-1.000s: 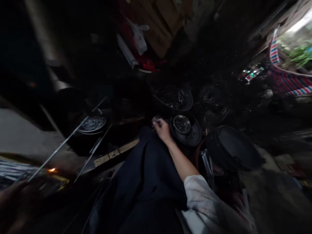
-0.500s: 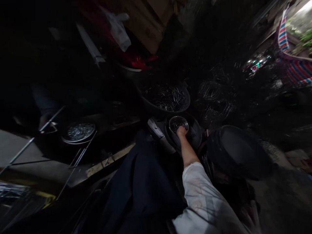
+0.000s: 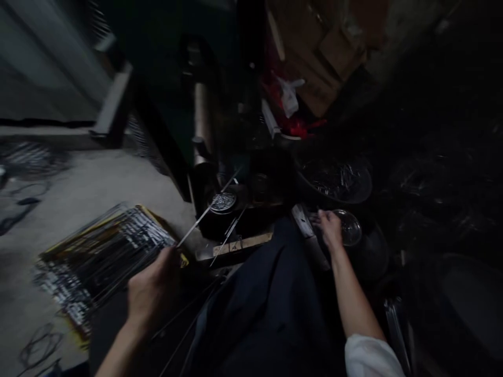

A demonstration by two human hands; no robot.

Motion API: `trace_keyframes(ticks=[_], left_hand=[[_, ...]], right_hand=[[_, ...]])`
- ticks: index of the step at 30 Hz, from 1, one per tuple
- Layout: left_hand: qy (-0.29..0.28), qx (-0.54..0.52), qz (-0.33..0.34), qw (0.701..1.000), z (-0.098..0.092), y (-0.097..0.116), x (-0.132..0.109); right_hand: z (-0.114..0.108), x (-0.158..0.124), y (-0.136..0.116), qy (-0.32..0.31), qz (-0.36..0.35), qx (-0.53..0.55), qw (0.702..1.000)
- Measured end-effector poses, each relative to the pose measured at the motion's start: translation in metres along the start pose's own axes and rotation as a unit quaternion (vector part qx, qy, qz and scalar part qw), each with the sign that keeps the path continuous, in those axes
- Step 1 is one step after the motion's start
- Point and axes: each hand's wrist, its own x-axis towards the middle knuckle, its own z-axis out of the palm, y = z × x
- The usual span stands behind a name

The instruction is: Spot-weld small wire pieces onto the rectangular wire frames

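Observation:
My left hand (image 3: 155, 280) is closed around the near end of a thin metal rod (image 3: 198, 222), which slants up to the right toward a small dish of shiny metal pieces (image 3: 222, 202). My right hand (image 3: 329, 228) is beside the left rim of a round metal bowl (image 3: 349, 228); its fingers look pinched, but what they hold is too small and blurred to make out. Just left of that hand lies a pale box-like object (image 3: 303, 221).
A yellow-edged crate (image 3: 137, 209) full of metal rods stands at left. Behind the bowl is a large tub (image 3: 359, 180) with metal pieces. A machine's shaft (image 3: 202, 118) rises above the dish. Cardboard (image 3: 326, 57) lies at the back.
The view has swung left. My left hand has come into view with the rod in it. My right hand has moved out of the bowl to its left side.

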Motion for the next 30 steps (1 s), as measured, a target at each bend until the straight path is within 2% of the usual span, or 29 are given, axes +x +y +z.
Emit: trace_keyframes(ticks=[2, 4, 6, 7, 9, 12, 19, 30], left_hand=[[-0.004, 0.043, 0.0, 0.999, 0.01, 0.0, 0.005], [-0.007, 0.067, 0.002, 0.998, 0.022, 0.009, 0.012], [-0.011, 0.081, 0.004, 0.997, 0.032, 0.021, 0.017], [-0.014, 0.085, 0.005, 0.996, 0.035, 0.025, 0.019], [-0.021, 0.092, 0.005, 0.996, 0.039, 0.031, 0.022], [-0.025, 0.098, -0.008, 0.995, 0.043, 0.032, 0.028], [-0.031, 0.088, -0.015, 0.996, 0.051, 0.028, 0.041], [-0.028, 0.072, -0.013, 0.997, 0.053, 0.032, 0.055]], right_hand=[[0.067, -0.041, 0.008, -0.119, 0.0, 0.018, 0.993], [0.13, -0.082, 0.017, -0.239, 0.027, 0.063, 0.968], [0.181, -0.113, 0.023, -0.286, 0.064, 0.096, 0.951], [0.199, -0.125, 0.025, -0.296, 0.077, 0.111, 0.946], [0.222, -0.14, 0.026, -0.297, 0.086, 0.137, 0.941], [0.233, -0.149, 0.023, -0.286, 0.08, 0.159, 0.941], [0.237, -0.145, 0.02, -0.274, 0.066, 0.156, 0.947], [0.243, -0.14, 0.015, -0.276, 0.07, 0.174, 0.943]])
